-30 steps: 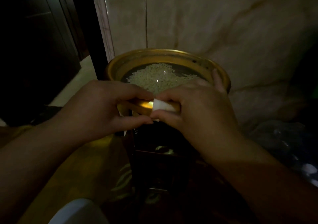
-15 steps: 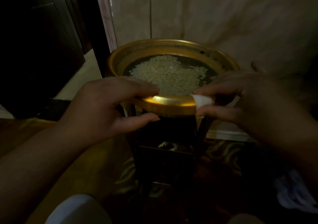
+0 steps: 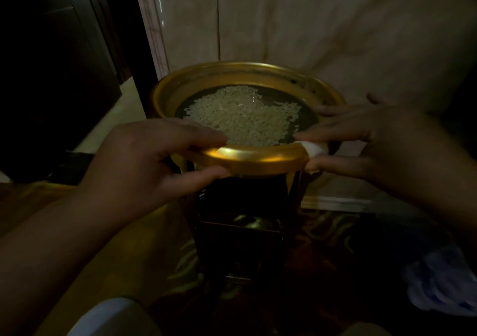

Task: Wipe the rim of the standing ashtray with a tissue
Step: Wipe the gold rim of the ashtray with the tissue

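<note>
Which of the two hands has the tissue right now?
The right hand: it pinches the white tissue onto the gold rim at the near right. The left hand grips the bare rim, no tissue.

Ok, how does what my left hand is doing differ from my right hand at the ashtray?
The left hand pinches the bare gold rim at its near-left; the right hand pinches the near-right. The left holds nothing else; the right presses a white tissue onto the rim. Both clamp the rim with fingers above and thumb below.
</note>
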